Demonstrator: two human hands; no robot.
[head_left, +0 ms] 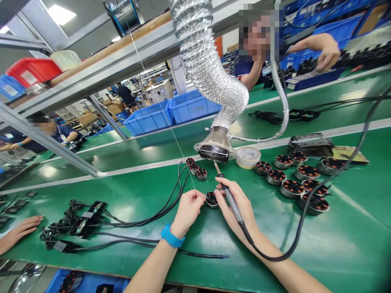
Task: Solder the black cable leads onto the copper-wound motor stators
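Observation:
My right hand (242, 205) is wrapped around a soldering iron (229, 196), whose tip points up and away, below the fume hood. Its thumb and fingers are close to the right side of a small round motor part (212, 200) with a metal rim and black and orange inside. At that part's left edge, my left hand (190, 206) pinches the thin solder wire (175, 136), which runs down from a spool (124, 17) overhead. A blue band (172, 236) circles my left wrist. Whether the left fingers also touch the part is unclear.
A foil duct (210, 61) ends in a hood (216, 144) above the green bench. More round parts (307, 172) sit at right, beside a shallow dish (248, 156). Black cables (131, 224) lie at left near another person's hand (26, 230). The iron's cord (295, 240) arcs at right.

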